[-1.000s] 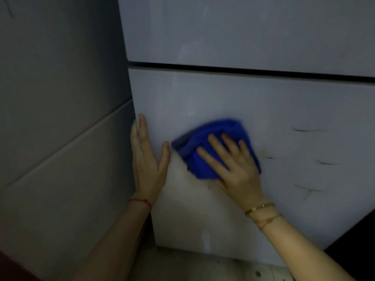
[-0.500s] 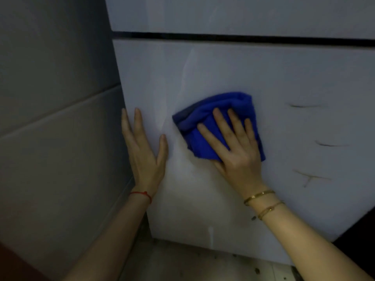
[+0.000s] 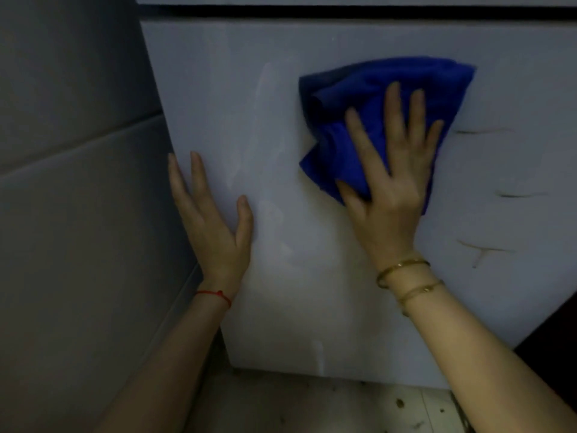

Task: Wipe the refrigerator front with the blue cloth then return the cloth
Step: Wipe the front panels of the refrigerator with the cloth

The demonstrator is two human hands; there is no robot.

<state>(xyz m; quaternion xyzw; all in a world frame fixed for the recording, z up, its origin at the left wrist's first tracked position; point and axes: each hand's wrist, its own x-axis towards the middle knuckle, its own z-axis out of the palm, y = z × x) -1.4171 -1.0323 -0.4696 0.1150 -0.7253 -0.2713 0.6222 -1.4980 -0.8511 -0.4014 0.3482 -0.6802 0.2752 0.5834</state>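
The white lower refrigerator door point(image 3: 281, 292) fills most of the head view, with a dark gap above it. A crumpled blue cloth point(image 3: 368, 89) lies flat against the door's upper middle. My right hand point(image 3: 390, 182) presses on the cloth with fingers spread, palm over its lower right part. My left hand point(image 3: 212, 220) rests flat on the door's left edge, fingers apart, holding nothing.
A grey tiled wall point(image 3: 78, 182) stands close on the left of the refrigerator. Dark scratch marks point(image 3: 487, 248) show on the door's right side. A speckled floor point(image 3: 343, 407) runs below the door, and a dark object point(image 3: 555, 345) sits at the lower right.
My right hand has slid the blue cloth to the right and slightly up across the door. My left hand stays braced on the door's left edge.
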